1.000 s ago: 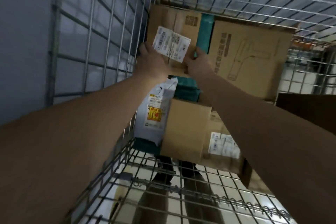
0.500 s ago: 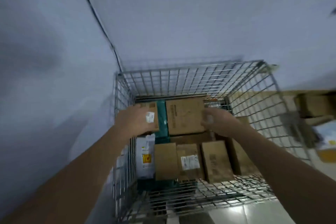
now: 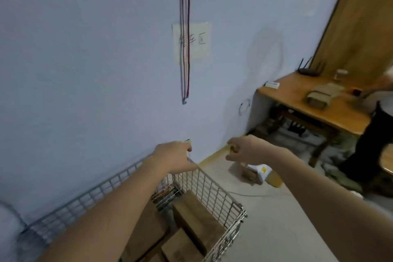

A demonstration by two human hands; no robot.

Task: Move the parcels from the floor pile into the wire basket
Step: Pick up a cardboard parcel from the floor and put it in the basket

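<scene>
Dim, flat indoor light; motion blur smears the whole frame, wide-angle bending at edges, no hard shadows.

A single head-worn camera looks forward and slightly down over both outstretched forearms, facing a pale wall close ahead, the wire basket directly below.

The wire basket is being kept against the wall at near left, with parcels lying inside. More parcels are lying on the floor farther right, before the tabletop.
</scene>
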